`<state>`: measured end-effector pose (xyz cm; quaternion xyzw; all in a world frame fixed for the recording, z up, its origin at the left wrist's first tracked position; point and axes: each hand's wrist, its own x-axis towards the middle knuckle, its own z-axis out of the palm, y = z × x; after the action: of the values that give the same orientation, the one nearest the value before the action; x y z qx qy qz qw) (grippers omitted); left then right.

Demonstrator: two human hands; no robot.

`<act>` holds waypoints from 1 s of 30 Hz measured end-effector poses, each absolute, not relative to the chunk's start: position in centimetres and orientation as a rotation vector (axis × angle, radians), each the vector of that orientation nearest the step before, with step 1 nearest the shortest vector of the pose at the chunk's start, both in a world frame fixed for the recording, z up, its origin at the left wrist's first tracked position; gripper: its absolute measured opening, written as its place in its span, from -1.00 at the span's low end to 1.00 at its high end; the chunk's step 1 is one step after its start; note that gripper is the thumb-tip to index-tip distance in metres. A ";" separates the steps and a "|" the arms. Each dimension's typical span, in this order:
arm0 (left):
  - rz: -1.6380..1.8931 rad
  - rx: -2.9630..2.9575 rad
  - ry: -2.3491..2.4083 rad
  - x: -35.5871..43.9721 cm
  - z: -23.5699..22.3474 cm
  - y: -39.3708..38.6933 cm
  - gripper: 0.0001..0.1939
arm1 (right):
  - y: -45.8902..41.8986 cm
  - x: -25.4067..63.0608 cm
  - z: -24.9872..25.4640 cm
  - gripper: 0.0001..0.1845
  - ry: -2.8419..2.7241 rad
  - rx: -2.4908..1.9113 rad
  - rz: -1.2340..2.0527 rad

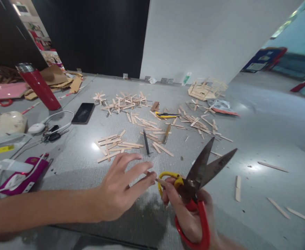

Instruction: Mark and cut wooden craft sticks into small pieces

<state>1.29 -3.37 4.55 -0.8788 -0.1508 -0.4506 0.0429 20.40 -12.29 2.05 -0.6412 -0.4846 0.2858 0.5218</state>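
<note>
At the far left, a purple box-shaped device (33, 181) with a white cable lies on the grey tabletop (71, 173) just beside the left forearm; if that arm swung outward, it could snag the cable and drag the device. Next, a loose group of flat pale wooden sticks (133, 144) lies just beyond the left hand (123, 184), so a wide sweep of the fingers might scatter them.

The left grip is nearly closed, thumb and fingertips pinching the end of a slim pale wooden stick (161, 181), the other fingers spread. That stick lies between the two hands, above the tabletop; whether it is one length or two meeting pieces cannot be told. A hard pull or bend could snap it or slip it free.

The right hand (186, 211) has its grip closed around large scissors with red and yellow handles (199, 170), while its thumb also presses the stick beside the yellow loop. The blades gape wide, pointing away from the left hand. Sharing one grip weakens hold on both: should the wrist turn, the open edges could swing toward the left fingers.
</note>
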 end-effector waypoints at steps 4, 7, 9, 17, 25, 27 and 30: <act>-1.370 -2.691 -0.432 1.3 4.6 -3.6 -0.89 | -11.7 19.5 2.7 -0.62 -1.219 -1.463 0.661; -1.382 -2.752 -0.404 1.6 4.4 -3.9 -0.87 | -11.4 19.2 3.1 -0.62 -1.244 -1.428 0.631; -1.413 -2.852 -0.500 1.9 4.1 -4.1 -0.87 | -11.4 19.1 3.1 -0.60 -1.272 -1.441 0.626; -1.370 -3.181 -0.800 2.2 4.1 -4.5 -0.84 | -11.6 19.1 3.0 -0.59 -1.356 -1.431 0.544; -1.261 -3.227 -0.823 2.2 3.9 -4.8 -0.79 | -11.6 19.3 2.4 -0.59 -1.399 -1.430 0.575; -1.260 -3.240 -0.841 2.2 3.8 -4.8 -0.78 | -11.6 19.4 2.5 -0.58 -1.408 -1.428 0.591; -1.280 -3.249 -0.830 2.2 3.7 -4.8 -0.78 | -11.6 19.4 2.7 -0.58 -1.380 -1.446 0.630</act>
<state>2.21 -4.76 3.74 -0.8826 -0.2256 -0.3478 -0.2219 19.35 -11.58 2.70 -0.5978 -0.5705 0.2603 0.4994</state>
